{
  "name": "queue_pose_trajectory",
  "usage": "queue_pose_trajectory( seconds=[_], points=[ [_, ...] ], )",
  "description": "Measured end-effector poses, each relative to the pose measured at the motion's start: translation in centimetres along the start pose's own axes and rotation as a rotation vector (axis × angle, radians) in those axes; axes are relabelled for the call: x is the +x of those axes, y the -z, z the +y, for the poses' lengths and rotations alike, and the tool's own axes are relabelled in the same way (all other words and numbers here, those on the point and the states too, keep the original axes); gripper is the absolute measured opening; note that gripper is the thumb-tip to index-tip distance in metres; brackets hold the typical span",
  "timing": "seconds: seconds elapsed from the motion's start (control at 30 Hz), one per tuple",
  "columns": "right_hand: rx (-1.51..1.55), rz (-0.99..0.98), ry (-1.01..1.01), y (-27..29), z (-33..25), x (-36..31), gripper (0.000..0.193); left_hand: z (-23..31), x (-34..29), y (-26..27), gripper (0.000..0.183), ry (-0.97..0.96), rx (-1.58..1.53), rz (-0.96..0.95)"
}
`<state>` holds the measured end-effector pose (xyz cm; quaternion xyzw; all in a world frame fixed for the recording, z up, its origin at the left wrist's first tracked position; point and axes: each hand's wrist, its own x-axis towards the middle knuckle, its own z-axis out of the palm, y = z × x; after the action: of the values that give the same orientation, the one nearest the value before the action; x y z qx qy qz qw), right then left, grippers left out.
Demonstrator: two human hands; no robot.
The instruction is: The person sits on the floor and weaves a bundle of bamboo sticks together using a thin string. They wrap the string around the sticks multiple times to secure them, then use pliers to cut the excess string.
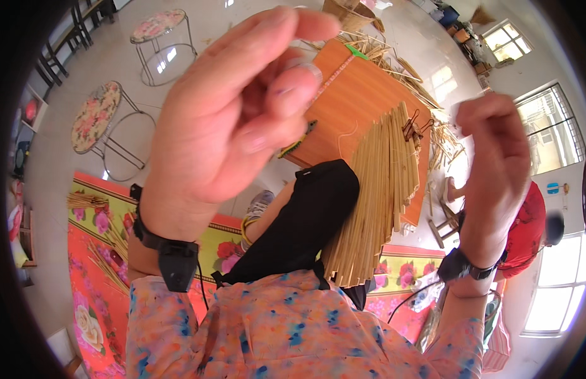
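Observation:
My left hand (236,107) is raised close to the camera, its fingers curled and the thumb bent in against them. Whatever is pinched there, if anything, is too small to make out. On the other side my right hand (495,145) is lifted too, fingers folded in and slightly blurred. Neither hand touches the flat panel of straw stalks (375,189), which lies between them from my lap onto the wooden table (337,88). Brown clips (417,126) grip its far right corner. A thin loose thread (348,134) lies on the tabletop beside the panel.
A yellow-and-black tool (299,140) rests at the table's left edge, near a long strip with a green end (356,52). Loose straw (406,69) is heaped beyond the table. Two flowered stools (97,117) stand left. At right is a person in red (526,230).

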<state>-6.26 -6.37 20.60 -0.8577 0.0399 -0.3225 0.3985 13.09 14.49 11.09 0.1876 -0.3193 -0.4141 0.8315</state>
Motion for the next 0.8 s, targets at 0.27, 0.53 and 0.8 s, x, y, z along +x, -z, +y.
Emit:
queue_pose_trajectory(
  seconds=[0.27,0.53,0.8],
  points=[
    [0.625,-0.379,-0.289,-7.0,-0.2,-3.6,0.032,-1.3,2.8,-7.0,0.034,-0.050,0.031,-0.023],
    [0.787,-0.522,-0.500,-2.8,-0.1,-4.8,0.036,1.9,7.1,-3.4,0.019,-0.193,0.063,0.206],
    [0.958,-0.530,-0.612,0.0,0.9,-5.1,0.036,5.3,8.3,13.7,0.027,-0.218,0.235,0.581]
  ],
)
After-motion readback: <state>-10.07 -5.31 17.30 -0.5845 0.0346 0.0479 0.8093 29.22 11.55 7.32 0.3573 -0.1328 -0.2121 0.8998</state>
